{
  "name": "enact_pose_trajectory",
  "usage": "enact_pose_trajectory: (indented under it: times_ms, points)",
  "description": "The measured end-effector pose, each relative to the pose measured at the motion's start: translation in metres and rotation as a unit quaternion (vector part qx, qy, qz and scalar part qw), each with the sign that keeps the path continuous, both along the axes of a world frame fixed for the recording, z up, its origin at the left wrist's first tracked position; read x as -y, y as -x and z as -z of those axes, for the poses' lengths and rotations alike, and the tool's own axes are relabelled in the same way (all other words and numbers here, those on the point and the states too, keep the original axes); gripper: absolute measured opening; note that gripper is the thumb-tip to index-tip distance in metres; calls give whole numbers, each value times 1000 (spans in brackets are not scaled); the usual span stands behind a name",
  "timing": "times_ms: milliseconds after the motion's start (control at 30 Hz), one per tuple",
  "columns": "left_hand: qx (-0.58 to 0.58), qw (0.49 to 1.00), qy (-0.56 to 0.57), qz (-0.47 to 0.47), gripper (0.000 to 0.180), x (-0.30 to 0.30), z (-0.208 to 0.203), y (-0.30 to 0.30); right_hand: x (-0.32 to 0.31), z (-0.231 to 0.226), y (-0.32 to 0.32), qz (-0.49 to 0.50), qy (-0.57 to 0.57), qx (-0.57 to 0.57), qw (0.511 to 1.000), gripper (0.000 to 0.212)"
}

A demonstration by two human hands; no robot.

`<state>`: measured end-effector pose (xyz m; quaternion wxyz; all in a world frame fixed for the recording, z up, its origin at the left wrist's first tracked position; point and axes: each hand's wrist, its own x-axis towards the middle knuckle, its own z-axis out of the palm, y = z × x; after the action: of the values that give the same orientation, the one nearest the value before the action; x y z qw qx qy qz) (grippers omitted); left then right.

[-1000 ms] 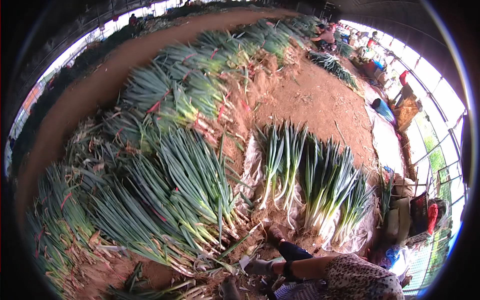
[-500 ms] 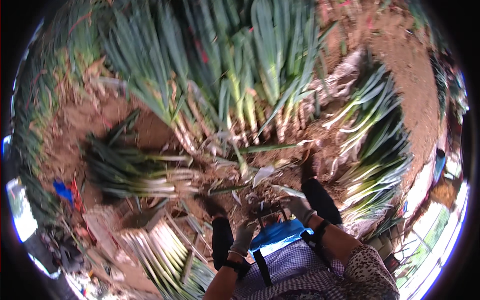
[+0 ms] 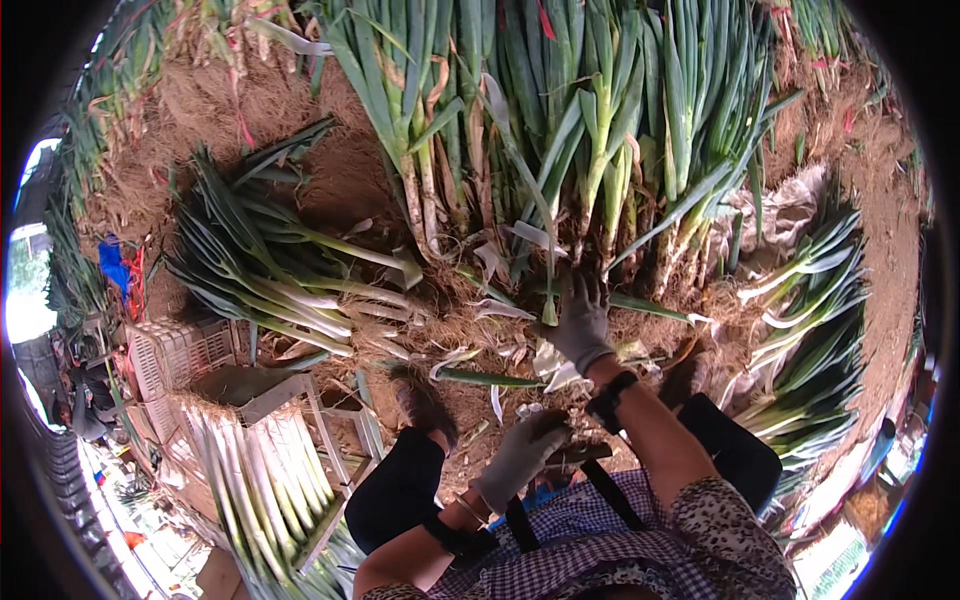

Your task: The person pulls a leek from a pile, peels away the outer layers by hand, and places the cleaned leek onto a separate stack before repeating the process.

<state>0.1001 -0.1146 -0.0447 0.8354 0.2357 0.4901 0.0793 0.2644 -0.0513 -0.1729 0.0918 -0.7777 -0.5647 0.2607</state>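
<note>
My right hand (image 3: 580, 328), in a grey glove with dark fingertips, reaches forward to the root ends of the standing leeks (image 3: 600, 170). Its fingers stretch out slightly apart at the stalk bases, with no stalk seen gripped. My left hand (image 3: 520, 455), gloved the same way, hovers before the checked apron (image 3: 560, 525) at my lap. Its fingers extend to the right, and nothing shows in them. Loose leaf scraps and a cut green leaf (image 3: 490, 378) lie on the ground between my feet and the leeks.
Trimmed leeks (image 3: 290, 300) lie in a pile at left. White-stalked leeks (image 3: 265, 480) fill a frame at lower left, beside a plastic crate (image 3: 180, 355). Another leek pile (image 3: 810, 340) lies at right, near a crumpled pale sack (image 3: 785, 210). My shoes (image 3: 425, 405) flank the scraps.
My right hand has moved from my lap forward to the leek bases. My left hand has shifted slightly right and up. The view has swung, and the blue item at my lap is now mostly hidden.
</note>
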Motion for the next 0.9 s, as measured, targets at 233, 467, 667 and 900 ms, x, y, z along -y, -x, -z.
enact_pose_trajectory:
  times_ms: [233,467,667,900]
  points:
    - [-4,987,-131,89,34,25,-8,14,67,3,32,-19,177,-82,981,37]
    - [-26,897,-385,216,27,100,-7,29,207,-58,46,-52,-117,-47,991,47]
    - [19,956,-291,32,23,188,-40,41,297,-104,42,16,-32,-190,981,45]
    - [24,935,-349,56,30,196,-103,111,315,-200,30,-81,73,-248,963,41]
